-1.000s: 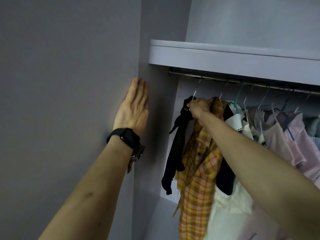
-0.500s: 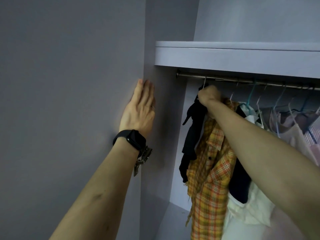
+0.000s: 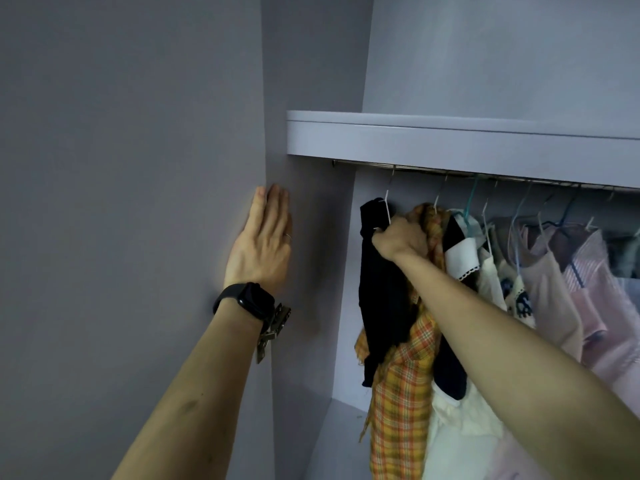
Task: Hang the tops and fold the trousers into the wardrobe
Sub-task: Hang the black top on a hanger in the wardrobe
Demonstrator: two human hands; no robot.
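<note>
A black top (image 3: pixel 379 289) hangs on a white hanger (image 3: pixel 387 209) whose hook is on the metal rail (image 3: pixel 450 171) at its left end. My right hand (image 3: pixel 401 239) grips the hanger and the top's shoulder, fingers curled. Beside it hang an orange plaid shirt (image 3: pixel 401 393) and a white and dark top (image 3: pixel 460 258). My left hand (image 3: pixel 263 244) presses flat, fingers straight, against the open wardrobe door (image 3: pixel 138 237) near its edge.
A shelf (image 3: pixel 450 140) runs just above the rail. Several pink and white tops (image 3: pixel 568 292) fill the rail to the right. A metal door hinge (image 3: pixel 273 330) sits under my left wrist. The wardrobe's side panel (image 3: pixel 311 271) stands left of the black top.
My right hand raised the hanger to the rail, then came down a little still gripping it; the black top now hangs from the rail. My left hand stayed on the door.
</note>
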